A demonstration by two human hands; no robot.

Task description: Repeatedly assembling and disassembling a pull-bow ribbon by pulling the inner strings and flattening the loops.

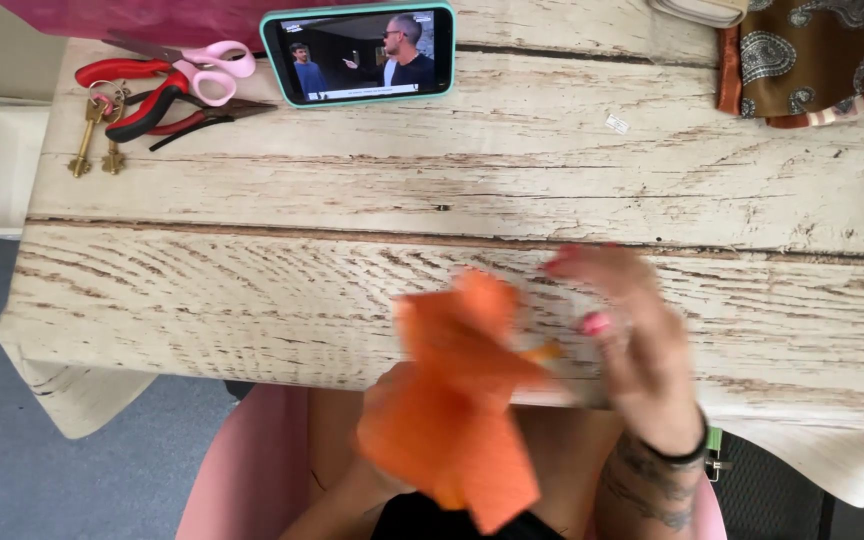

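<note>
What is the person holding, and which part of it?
The left hand holds an orange piece of fabric from underneath, near its lower edge. The right hand is open beside it, blurred, gripping nothing clearly.

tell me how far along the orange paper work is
Done: the orange paper already looks creased and crumpled. In hand: the left hand holds it from below while the right hand hovers open beside it, blurred. Left: no clear finished shape shows; scissors and pliers lie unused at the table's far corner.
</note>
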